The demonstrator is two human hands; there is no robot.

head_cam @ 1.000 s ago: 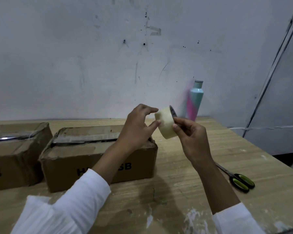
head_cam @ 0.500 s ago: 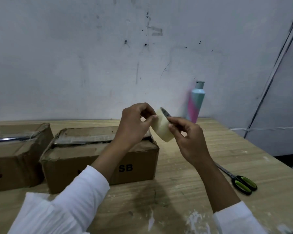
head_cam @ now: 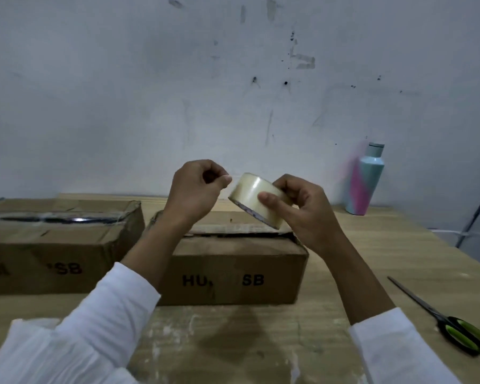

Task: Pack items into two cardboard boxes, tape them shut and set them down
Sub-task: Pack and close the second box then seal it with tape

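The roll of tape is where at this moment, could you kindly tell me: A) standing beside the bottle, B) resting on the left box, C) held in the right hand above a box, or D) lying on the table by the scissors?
C: the right hand grips the roll of tape in the air above the box on the right.

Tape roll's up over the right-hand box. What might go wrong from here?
1. The left hand pinches beside the tape roll held by the right hand; no free end shows, so the clear tape may slip back or stick to itself.
2. The scissors lie off to the right; freeing a hand to cut could let a strip tangle.
3. The box below has a ragged top seam, so tape may wrinkle there.
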